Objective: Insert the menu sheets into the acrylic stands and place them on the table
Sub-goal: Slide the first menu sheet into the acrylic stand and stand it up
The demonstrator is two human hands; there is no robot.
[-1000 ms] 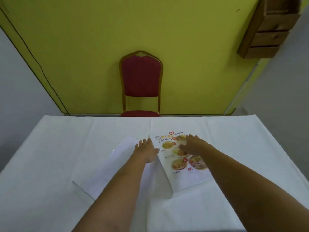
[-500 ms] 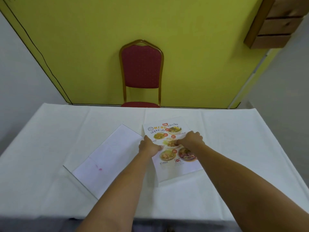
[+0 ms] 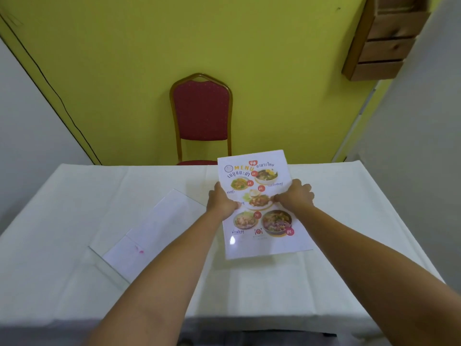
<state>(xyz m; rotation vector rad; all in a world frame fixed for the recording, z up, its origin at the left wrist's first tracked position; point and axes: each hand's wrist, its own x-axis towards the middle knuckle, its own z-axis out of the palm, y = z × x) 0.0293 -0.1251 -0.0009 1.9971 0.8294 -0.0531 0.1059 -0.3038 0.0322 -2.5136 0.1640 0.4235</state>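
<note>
The colourful printed menu sheet with food photos (image 3: 259,206) is lifted and tilted up off the white-clothed table (image 3: 74,196), pinched along both side edges: left hand (image 3: 222,202) has its grip closed on the left edge and right hand (image 3: 295,197) has its grip clamped on the right edge, thumbs on the printed face. Just left of the left grip, a clear flat acrylic stand with a white sheet inside (image 3: 147,236) lies flat on the table, a small pink mark near its close end. Beyond both grips, across the table, sits a red padded chair with a gold frame (image 3: 201,116) against the yellow wall (image 3: 149,46).
</note>
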